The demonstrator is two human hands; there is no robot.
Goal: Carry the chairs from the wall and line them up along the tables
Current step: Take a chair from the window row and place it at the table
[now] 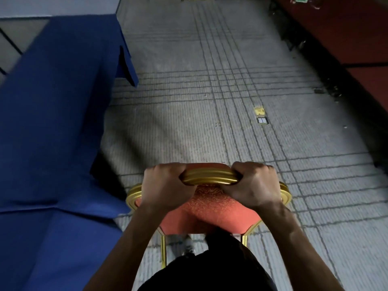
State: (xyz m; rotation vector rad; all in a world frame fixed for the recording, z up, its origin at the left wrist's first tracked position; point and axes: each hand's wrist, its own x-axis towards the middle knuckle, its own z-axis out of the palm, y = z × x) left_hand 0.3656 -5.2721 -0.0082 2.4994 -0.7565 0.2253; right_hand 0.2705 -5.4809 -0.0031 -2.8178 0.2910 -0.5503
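One chair (206, 208) in view, gold frame, red seat, over the grey carpet (210, 91) just beside the blue-draped table (52, 122) at its near right corner. Two hands on it: left hand (165, 185) and right hand (254, 185) each clenched around the backrest's top rail. Rail runs left-right; the seat faces toward the person. Two gold legs show below.

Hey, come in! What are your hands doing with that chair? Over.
Left hand and right hand both in a shut grip on the chair top rail. Blue table close on the left. Carpet ahead open.
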